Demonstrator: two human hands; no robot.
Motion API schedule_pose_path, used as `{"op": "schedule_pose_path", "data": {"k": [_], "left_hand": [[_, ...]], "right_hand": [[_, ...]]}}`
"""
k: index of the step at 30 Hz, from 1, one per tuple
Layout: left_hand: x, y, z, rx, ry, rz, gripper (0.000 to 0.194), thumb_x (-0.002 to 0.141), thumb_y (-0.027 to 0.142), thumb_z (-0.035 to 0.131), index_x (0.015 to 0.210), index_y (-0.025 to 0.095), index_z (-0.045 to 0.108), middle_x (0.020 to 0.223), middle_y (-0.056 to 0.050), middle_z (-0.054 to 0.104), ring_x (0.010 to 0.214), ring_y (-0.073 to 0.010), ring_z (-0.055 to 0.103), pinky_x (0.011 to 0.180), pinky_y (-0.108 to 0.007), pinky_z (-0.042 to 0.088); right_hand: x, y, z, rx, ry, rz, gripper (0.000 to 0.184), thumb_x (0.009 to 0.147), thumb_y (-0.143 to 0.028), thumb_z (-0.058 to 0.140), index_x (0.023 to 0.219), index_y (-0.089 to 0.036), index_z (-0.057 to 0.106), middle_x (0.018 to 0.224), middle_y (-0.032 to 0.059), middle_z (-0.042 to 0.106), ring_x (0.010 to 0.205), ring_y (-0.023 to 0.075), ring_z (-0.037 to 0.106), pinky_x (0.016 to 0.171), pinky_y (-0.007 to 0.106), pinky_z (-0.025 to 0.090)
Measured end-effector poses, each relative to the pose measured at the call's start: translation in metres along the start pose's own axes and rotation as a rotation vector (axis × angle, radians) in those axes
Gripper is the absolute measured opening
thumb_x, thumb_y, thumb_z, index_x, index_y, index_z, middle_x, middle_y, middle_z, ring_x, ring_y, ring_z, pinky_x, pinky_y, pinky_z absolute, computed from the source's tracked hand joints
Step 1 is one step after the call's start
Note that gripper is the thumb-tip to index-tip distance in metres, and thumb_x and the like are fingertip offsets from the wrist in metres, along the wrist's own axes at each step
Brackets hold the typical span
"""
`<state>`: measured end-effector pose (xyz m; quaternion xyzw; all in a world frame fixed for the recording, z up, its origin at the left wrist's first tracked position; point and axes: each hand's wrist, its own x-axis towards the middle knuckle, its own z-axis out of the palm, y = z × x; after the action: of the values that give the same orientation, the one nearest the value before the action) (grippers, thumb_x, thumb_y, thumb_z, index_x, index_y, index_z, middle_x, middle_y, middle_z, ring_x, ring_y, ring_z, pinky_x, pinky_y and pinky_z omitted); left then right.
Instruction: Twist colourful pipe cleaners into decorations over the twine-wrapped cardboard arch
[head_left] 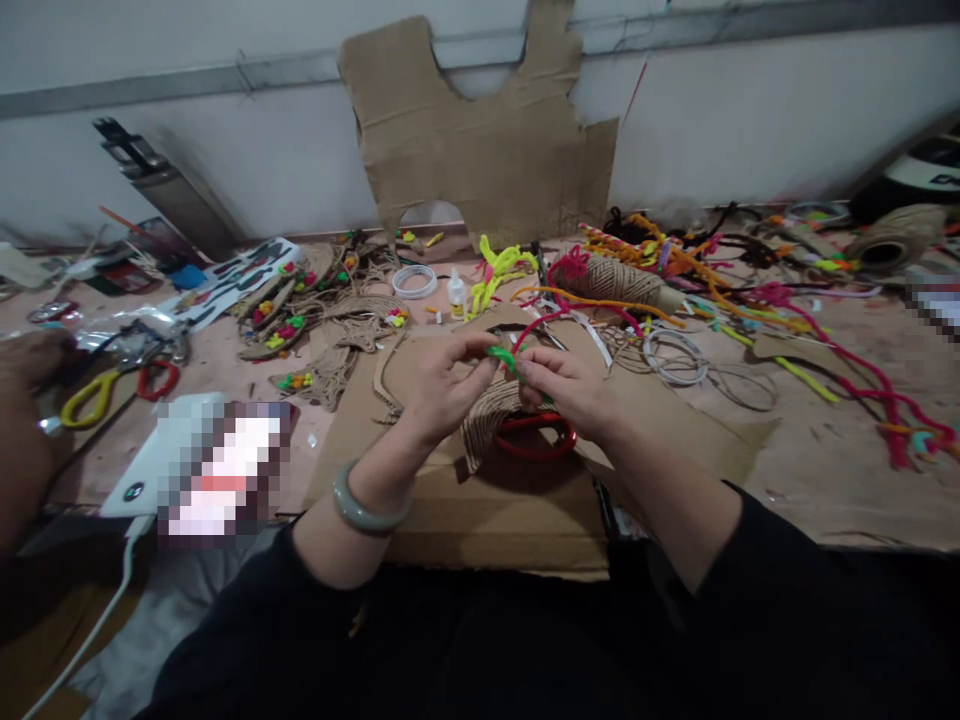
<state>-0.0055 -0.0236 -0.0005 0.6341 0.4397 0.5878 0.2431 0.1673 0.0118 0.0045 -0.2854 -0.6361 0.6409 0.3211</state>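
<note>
A short green fuzzy strand (502, 353) is up in the air above the bench (817, 480), pinched at fingertip by both hands: the left hand (450, 385) grips one side of it, the right hand (566, 385) the other. From where I stand, a pink strand (540, 316) arches up just behind those fingers. A pale bangle (370, 503) circles the left wrist. Below the hands I see a cord-covered piece (481, 432) and a red ring (566, 445) over a cardboard sheet (480, 520). Farther back are a small glue bottle (456, 292), yellow fuzzy strands (504, 272) and a spool of twine (611, 280). Off left, scissors (88, 400) with yellow and red handles lie near another person's arm (22, 430). A cut-out cardboard panel (480, 150) leans against the wall (712, 120).
</note>
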Motion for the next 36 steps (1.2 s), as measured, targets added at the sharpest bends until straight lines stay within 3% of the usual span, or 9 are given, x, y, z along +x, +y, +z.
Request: {"op": "schedule_pose_path", "data": {"k": [5, 10, 21, 27, 31, 36], "left_hand": [[0.001, 0.005, -0.006, 0.320, -0.069, 0.245, 0.003, 0.083, 0.019, 0.064, 0.082, 0.019, 0.067, 0.079, -0.002, 0.073, 0.075, -0.0133, 0.067, 0.071, -0.026, 0.052], [0.001, 0.001, -0.003, 0.421, -0.067, 0.242, 0.006, 0.083, 0.018, 0.063, 0.079, 0.018, 0.066, 0.075, -0.002, 0.073, 0.069, -0.0135, 0.066, 0.066, -0.025, 0.051], [-0.004, 0.002, 0.001, 0.387, -0.124, 0.292, 0.011, 0.089, 0.018, 0.056, 0.083, 0.019, 0.065, 0.082, -0.004, 0.074, 0.076, -0.0142, 0.067, 0.072, -0.027, 0.052], [-0.005, -0.002, 0.003, 0.424, -0.115, 0.251, 0.011, 0.088, 0.022, 0.058, 0.083, 0.018, 0.066, 0.079, -0.003, 0.073, 0.074, -0.0150, 0.066, 0.071, -0.028, 0.051], [-0.003, -0.001, 0.003, 0.368, -0.080, 0.195, 0.010, 0.084, 0.024, 0.062, 0.077, 0.018, 0.066, 0.074, -0.003, 0.070, 0.068, -0.0150, 0.062, 0.068, -0.028, 0.048], [-0.001, 0.003, 0.006, 0.162, -0.147, -0.106, 0.015, 0.081, 0.026, 0.064, 0.069, 0.017, 0.063, 0.064, 0.000, 0.063, 0.062, -0.0129, 0.055, 0.062, -0.026, 0.043]], "right_hand": [[0.001, 0.001, -0.006, -0.087, 0.053, 0.012, 0.031, 0.080, -0.050, 0.062, 0.074, -0.020, 0.055, 0.049, -0.0067, 0.049, 0.046, 0.0079, 0.044, 0.049, 0.023, 0.036], [0.001, -0.002, -0.005, -0.176, -0.001, -0.019, 0.022, 0.081, -0.040, 0.061, 0.077, -0.020, 0.056, 0.063, -0.0031, 0.056, 0.058, 0.0093, 0.050, 0.057, 0.024, 0.041], [0.000, 0.001, -0.008, -0.233, -0.101, -0.035, 0.027, 0.086, -0.045, 0.052, 0.079, -0.020, 0.055, 0.066, -0.0023, 0.056, 0.057, 0.0100, 0.048, 0.055, 0.025, 0.037], [-0.001, 0.003, -0.007, -0.554, 0.054, -0.188, 0.016, 0.086, -0.031, 0.052, 0.080, -0.019, 0.061, 0.072, 0.0018, 0.064, 0.067, 0.0139, 0.056, 0.066, 0.028, 0.041], [-0.003, 0.004, -0.007, -0.737, 0.125, -0.259, 0.017, 0.088, -0.029, 0.051, 0.082, -0.020, 0.064, 0.071, 0.0020, 0.064, 0.065, 0.0147, 0.055, 0.065, 0.028, 0.040], [-0.003, 0.009, -0.007, -0.942, 0.223, -0.398, 0.022, 0.091, -0.030, 0.048, 0.082, -0.021, 0.067, 0.078, 0.0047, 0.069, 0.071, 0.0179, 0.059, 0.068, 0.030, 0.041]]}}
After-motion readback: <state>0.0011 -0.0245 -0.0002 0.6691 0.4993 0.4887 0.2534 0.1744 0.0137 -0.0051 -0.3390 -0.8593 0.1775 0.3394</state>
